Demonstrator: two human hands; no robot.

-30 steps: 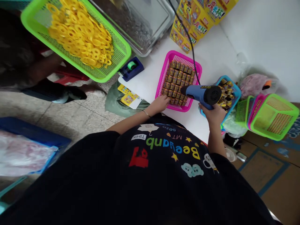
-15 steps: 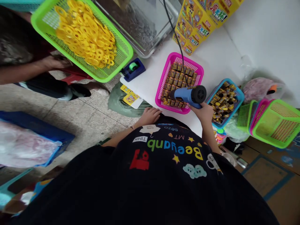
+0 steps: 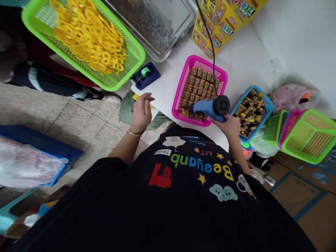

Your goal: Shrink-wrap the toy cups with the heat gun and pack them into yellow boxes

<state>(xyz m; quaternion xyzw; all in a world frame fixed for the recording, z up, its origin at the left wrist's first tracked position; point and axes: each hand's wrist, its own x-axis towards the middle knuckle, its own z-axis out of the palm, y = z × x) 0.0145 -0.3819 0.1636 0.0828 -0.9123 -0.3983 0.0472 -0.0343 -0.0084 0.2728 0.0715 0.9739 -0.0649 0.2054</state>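
Observation:
My right hand (image 3: 231,128) is closed around the handle of a blue heat gun (image 3: 206,107) with a black nozzle and black rear cap. Its nozzle points left, over the near part of a pink basket (image 3: 223,75). Inside that basket, small brown-and-yellow wrapped cups (image 3: 198,84) stand in rows. My left hand (image 3: 142,111) is raised near the table's edge, left of the pink basket, fingers loosely bent and apart, holding nothing. Beneath it, yellow printed cards are partly hidden. A blue basket (image 3: 270,105) of jumbled similar cups sits right of my right hand.
A green basket (image 3: 140,56) of yellow ring-ended pieces overhangs the table's left side, beside a blue tape dispenser (image 3: 147,75). Yellow printed boxes (image 3: 220,26) stand at the back. The heat gun's cord (image 3: 210,38) crosses the pink basket. Stacked baskets (image 3: 309,136) are at right; another person's leg (image 3: 57,84) is at left.
My left hand has lifted from the table edge by my shirt and moved left and away from me. The heat gun stays almost in place. The other person's arm has left view.

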